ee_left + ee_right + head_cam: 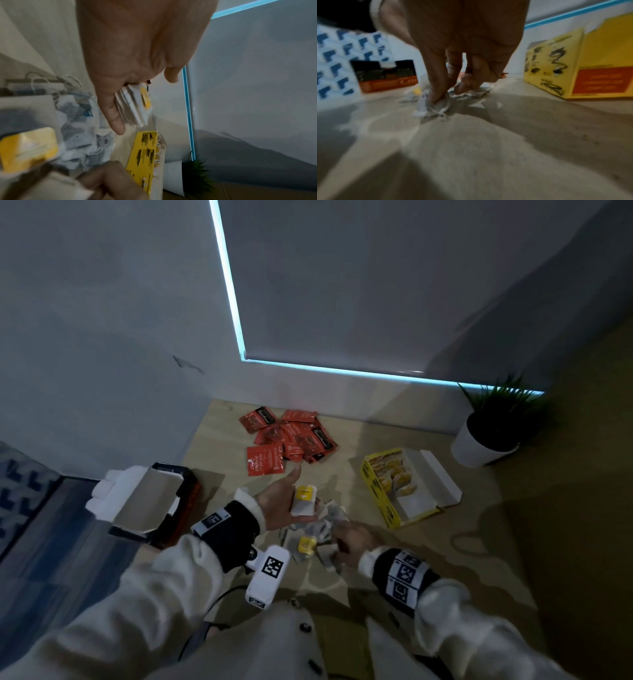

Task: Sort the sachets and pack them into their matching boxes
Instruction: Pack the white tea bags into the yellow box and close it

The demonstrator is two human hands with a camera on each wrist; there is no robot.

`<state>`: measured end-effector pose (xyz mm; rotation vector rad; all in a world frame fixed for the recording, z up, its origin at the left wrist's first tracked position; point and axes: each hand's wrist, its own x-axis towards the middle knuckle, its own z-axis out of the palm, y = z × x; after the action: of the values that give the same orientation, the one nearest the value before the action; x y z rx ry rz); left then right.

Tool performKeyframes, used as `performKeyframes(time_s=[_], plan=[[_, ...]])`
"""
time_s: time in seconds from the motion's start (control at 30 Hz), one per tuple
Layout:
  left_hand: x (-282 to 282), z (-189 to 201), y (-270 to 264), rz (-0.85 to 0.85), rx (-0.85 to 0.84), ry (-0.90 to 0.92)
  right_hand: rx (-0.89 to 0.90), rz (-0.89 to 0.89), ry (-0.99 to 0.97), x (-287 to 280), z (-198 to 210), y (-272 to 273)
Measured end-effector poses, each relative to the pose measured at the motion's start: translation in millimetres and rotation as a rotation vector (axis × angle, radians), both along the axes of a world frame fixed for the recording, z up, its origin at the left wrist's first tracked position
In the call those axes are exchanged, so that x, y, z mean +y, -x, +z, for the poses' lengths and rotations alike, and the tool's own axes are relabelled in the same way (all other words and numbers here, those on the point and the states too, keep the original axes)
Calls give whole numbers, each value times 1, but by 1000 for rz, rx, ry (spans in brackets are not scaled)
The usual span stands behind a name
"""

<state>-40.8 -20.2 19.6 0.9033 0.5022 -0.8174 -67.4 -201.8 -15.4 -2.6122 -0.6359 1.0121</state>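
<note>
My left hand (286, 501) is palm up over the floor and holds a small stack of white tea bags (303, 503) with a yellow tag on top; the same stack (135, 104) shows edge-on in the left wrist view. Just below it, my right hand (349, 542) reaches down into a loose pile of tea bags (323, 529). Its fingertips (436, 97) pinch one crumpled tea bag (435, 106) on the floor. The open yellow box (387, 508) to the right holds yellow-tagged bags at its far end. Red sachets (287, 436) lie heaped farther back.
An open dark and orange box (161, 501) stands at the left, its flaps up. A potted plant (486, 440) sits in the far right corner by the wall. A white tagged device (267, 573) and a cable lie near my knees.
</note>
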Motion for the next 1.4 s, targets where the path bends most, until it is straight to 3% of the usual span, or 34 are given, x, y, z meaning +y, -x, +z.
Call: performKeyframes(time_s=[0.1, 0.2, 0.27, 0.33, 0.43, 0.63, 0.83, 0.93, 1.0, 1.1, 1.2, 1.27, 1.4], plan=[[3, -4, 4, -5, 29, 11, -202, -189, -158, -12, 22, -10], [-3, -7, 7, -85, 30, 73, -472, -345, -477, -15, 48, -18], [-13, -7, 8, -116, 37, 156, -677, -280, -627, -8, 54, -20], [-23, 1, 8, -137, 7, 203, -720, -166, -681, -3, 45, -20], [-30, 10, 4, -158, -42, 222, -769, -45, -672, -11, 24, -17], [-32, 4, 4, -198, -75, 202, -818, -18, -689, -21, 16, -13], [-36, 15, 3, -184, -110, 165, -1099, 170, -397, -20, 27, -13], [-32, 13, 3, -139, -161, 83, -1061, 172, -350, -20, 34, -4], [-29, 8, 3, -193, -243, 16, -955, 66, -448, -23, 37, -3], [-31, 10, 5, -423, -435, -421, -530, -317, -552, -26, 53, -9], [-45, 17, 9, -692, -753, -762, -109, -388, -443, -27, 57, -14], [-53, 18, 7, -816, -857, -930, -44, -389, -476, -27, 55, -13], [-66, 24, -10, -857, -900, -1005, -163, -504, -515, -33, 60, -12]])
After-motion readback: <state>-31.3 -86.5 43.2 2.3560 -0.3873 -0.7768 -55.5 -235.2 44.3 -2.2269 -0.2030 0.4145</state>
